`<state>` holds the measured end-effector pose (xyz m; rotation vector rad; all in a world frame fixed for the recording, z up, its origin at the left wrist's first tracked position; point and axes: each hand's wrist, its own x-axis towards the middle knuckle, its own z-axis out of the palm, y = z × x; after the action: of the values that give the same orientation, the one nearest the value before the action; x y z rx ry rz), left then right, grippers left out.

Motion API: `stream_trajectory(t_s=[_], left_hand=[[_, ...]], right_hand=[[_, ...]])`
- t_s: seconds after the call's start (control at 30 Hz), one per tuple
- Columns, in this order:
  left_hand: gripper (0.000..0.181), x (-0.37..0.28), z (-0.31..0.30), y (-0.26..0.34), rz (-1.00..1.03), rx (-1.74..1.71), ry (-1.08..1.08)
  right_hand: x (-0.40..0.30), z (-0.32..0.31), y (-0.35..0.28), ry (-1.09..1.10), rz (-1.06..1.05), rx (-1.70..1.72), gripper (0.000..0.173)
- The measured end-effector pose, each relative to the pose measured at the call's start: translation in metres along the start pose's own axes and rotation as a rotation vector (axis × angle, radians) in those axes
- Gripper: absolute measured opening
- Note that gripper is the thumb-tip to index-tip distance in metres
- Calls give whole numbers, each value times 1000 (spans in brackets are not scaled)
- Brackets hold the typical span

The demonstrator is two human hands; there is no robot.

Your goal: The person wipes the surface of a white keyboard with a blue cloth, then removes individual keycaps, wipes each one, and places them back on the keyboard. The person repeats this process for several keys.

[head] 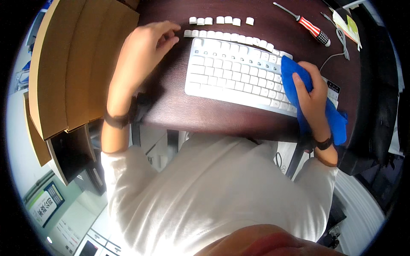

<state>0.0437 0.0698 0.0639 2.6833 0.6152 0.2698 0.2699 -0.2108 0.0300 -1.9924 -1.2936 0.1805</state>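
A white keyboard lies on the dark red-brown desk, with one row showing bare key switches. Above its top edge runs a curved line of loose white keycaps, and farther back stand several more keycaps in small groups. My right hand grips a blue cloth over the keyboard's right part, hiding some keys. My left hand hovers left of the keycaps, fingers bent and apart, slightly blurred, holding nothing visible.
A screwdriver with a red-and-white striped handle lies at the back right. Beside it are a coiled grey cable and some papers. A large cardboard box stands along the left side, and a black object borders the right.
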Motion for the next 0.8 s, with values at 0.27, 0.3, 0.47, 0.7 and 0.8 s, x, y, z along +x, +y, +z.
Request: stream_trajectory(t_s=[0.27,0.3,0.47,0.7,0.8], left_hand=[[34,18,22,-19,16,21,-72],[34,19,26,-19,20,16,-65],[32,21,28,-17,-28,-5,-85],[28,26,32,-16,-46,-45,-85],[25,23,41,-18,-16,-60,-75]], right_hand=[[4,12,6,-56,89,140,19],[5,12,6,-71,92,142,19],[11,11,1,-107,110,172,19],[19,12,-1,-104,69,134,20],[19,10,-4,-152,107,116,21]])
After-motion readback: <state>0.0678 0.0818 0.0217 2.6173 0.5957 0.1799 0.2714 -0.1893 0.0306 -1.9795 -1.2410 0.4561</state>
